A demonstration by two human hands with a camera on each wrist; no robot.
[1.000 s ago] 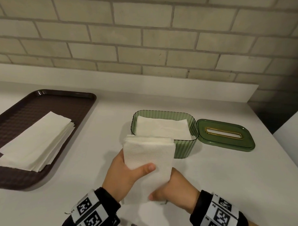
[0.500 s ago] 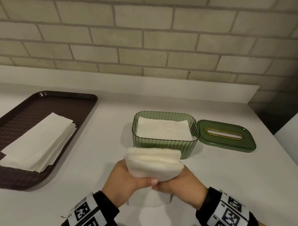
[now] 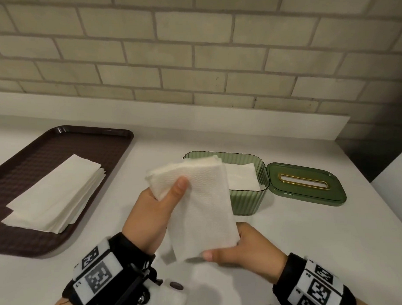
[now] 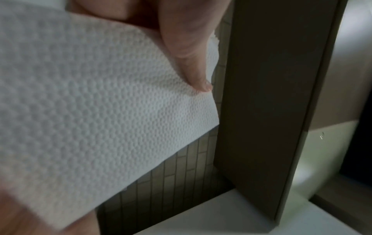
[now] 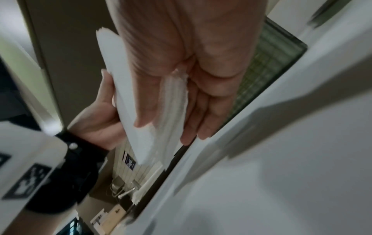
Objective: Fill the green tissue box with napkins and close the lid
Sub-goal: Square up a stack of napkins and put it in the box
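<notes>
1. head view: the left hand grips the top corner of a napkin wad, thumb pressed on its front. the right hand pinches the wad's lower edge, thumb under it. the wad hangs above the counter, in front of the green box, covering the box's left half. the box stands open with napkins already inside. its lid lies flat on the counter, just right of the box and touching it. on the left a brown tray carries a napkin stack, well apart from the box.
2. left wrist view: the thumb presses down on the embossed wad; the rest of the hand is mostly out of sight.
3. right wrist view: the right hand's fingers curl round the wad's layered edge, with the left hand holding the far side. the box's ribbed wall shows behind, blurred.
</notes>
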